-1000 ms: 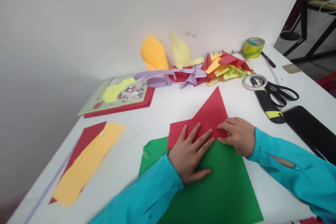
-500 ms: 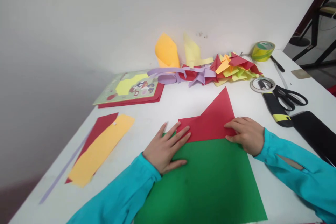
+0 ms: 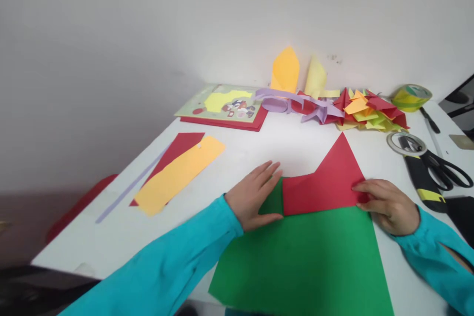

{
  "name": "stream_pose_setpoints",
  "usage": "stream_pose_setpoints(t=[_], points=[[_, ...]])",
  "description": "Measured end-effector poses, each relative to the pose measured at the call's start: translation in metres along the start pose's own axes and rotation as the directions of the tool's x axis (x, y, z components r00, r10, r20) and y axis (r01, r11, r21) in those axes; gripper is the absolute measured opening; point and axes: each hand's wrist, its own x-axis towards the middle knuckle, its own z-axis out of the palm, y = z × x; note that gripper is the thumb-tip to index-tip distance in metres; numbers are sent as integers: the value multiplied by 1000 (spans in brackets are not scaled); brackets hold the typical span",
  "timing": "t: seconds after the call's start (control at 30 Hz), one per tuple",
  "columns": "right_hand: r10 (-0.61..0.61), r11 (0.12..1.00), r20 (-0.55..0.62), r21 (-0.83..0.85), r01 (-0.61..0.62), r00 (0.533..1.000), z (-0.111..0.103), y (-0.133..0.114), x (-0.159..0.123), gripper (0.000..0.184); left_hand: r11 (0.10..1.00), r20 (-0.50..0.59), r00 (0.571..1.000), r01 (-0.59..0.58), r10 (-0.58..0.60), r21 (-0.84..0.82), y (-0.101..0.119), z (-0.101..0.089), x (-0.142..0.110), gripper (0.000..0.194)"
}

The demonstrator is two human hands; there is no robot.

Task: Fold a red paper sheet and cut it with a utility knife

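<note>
Near the table's point(image 3: 252, 150) near edge, red paper point(image 3: 324, 187) on a green sheet point(image 3: 307, 261).

It looks light, fairly stiff, easily creased; best held flat by its ends. Right hand point(image 3: 388, 207), narrowed, holds the right end; left hand point(image 3: 255, 197) lies open by the left, and whether it touches I can't tell.

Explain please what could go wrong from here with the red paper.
The right hand touches the red paper only near its right edge, and the left hand is by the other end, so the paper may turn or slip on the green sheet. Its pointed tip reaches past the green sheet with no hand on it, so it might get bent. Black-handled scissors lie to the right of the right hand; a wide movement could perhaps push them.
</note>
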Motion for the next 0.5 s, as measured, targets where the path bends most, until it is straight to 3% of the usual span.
stream_pose_setpoints(t=[0.1, 0.23, 0.37, 0.5], points=[[-26, 999, -53, 42, 28, 998, -3, 1, -3, 28, 995, 6, 996, -90, 91, -46, 6, 1, 21, 92], [-37, 998, -69, -54, 33, 997, -5, -14, -4, 29, 954, 14, 961, -274, 278, -118, 4, 12, 46, 69], [16, 978, -20, -208, -20, 1000, 1, -43, 4, 30, 938, -34, 950, -313, 311, -149, -1, 30, 54, 62], [44, 960, -18, -274, -48, 999, 14, -76, 33, 33, 929, -118, 939, -339, 324, -148, -2, 39, 52, 61]])
